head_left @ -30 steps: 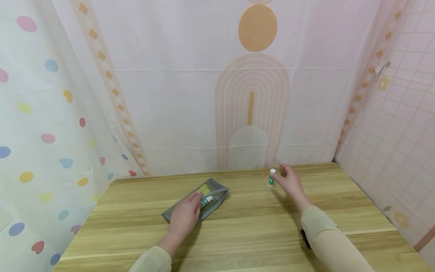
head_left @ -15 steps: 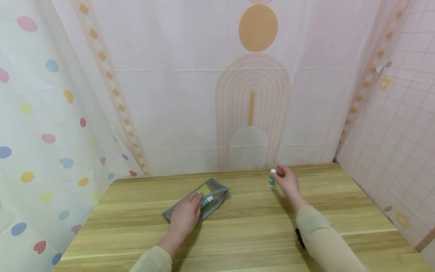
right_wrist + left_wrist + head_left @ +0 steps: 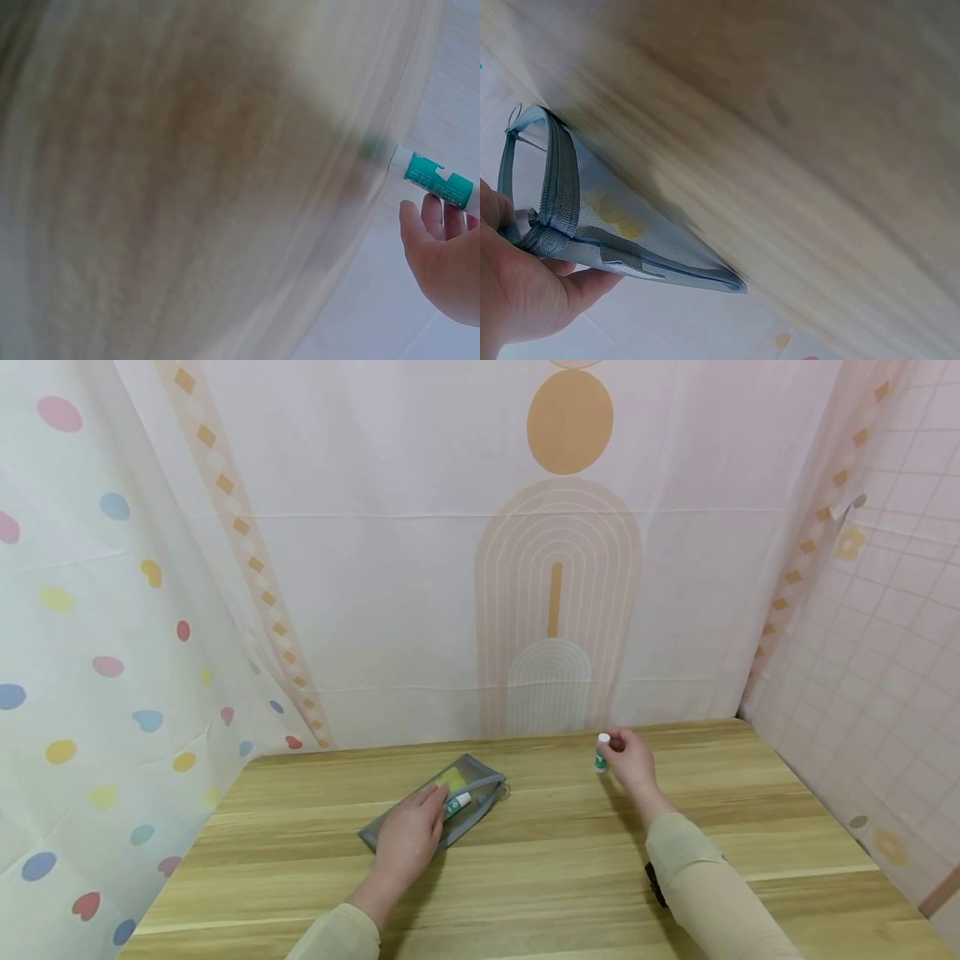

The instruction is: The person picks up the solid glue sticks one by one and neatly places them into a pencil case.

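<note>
A grey mesh zip pouch [image 3: 468,768] lies slanted on the table. My left hand [image 3: 411,835] grips its near side, fingers over the top in the head view; the left wrist view shows its mouth [image 3: 547,172] gaping. A green glue stick with a white cap [image 3: 457,806] shows at the pouch, partly hidden by my fingers. To the right, a second green-and-white glue stick [image 3: 601,753] stands upright. My right hand [image 3: 632,764] is at its right side, thumb against the upper part and fingers curled close behind; I cannot tell whether they pinch it.
The wooden table [image 3: 525,877] ends at a hanging patterned cloth [image 3: 397,610] just behind the upright glue stick. More cloths hang at left and right. A small metal ring [image 3: 505,791] sits at the pouch's corner. A yellow patch [image 3: 452,777] shows on the pouch.
My right hand has drawn slightly left and its fingers have curled in closer to the upright glue stick. That glue stick, the pouch and my left hand have stayed in place.
</note>
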The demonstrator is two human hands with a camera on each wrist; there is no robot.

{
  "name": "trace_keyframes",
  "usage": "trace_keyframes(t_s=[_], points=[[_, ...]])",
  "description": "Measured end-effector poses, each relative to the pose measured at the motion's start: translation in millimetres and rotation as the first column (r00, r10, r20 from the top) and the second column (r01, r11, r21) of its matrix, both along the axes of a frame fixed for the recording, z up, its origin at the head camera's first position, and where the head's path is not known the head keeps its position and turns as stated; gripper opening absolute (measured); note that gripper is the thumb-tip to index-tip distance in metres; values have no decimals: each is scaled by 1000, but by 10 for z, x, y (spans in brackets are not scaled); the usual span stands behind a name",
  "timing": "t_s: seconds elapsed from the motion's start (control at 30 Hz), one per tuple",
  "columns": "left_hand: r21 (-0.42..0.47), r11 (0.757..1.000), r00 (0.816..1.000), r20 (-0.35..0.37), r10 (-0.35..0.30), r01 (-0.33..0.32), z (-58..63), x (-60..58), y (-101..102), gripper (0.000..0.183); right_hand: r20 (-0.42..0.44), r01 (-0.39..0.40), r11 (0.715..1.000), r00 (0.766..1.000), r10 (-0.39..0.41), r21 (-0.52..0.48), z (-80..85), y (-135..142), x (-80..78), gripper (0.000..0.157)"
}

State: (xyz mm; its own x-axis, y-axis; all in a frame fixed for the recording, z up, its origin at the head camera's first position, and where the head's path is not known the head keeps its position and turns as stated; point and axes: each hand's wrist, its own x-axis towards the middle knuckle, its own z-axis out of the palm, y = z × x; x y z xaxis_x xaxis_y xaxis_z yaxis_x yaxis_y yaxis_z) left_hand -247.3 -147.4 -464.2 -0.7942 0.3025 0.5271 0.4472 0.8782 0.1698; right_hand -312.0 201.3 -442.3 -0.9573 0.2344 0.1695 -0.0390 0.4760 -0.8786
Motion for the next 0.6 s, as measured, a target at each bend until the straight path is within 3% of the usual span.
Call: trace_keyframes(t_s=[0.43, 0.6], points=[[-3, 1000, 1000, 0, 5, -5, -6, -7, 4, 32, -10, 7, 999, 1000, -8, -33, -52, 13, -10, 28], [-3, 1000, 1000, 2, 6, -6, -7, -6, 5, 33, 29, -9, 988, 999, 14, -155, -48, -13, 13, 29]])
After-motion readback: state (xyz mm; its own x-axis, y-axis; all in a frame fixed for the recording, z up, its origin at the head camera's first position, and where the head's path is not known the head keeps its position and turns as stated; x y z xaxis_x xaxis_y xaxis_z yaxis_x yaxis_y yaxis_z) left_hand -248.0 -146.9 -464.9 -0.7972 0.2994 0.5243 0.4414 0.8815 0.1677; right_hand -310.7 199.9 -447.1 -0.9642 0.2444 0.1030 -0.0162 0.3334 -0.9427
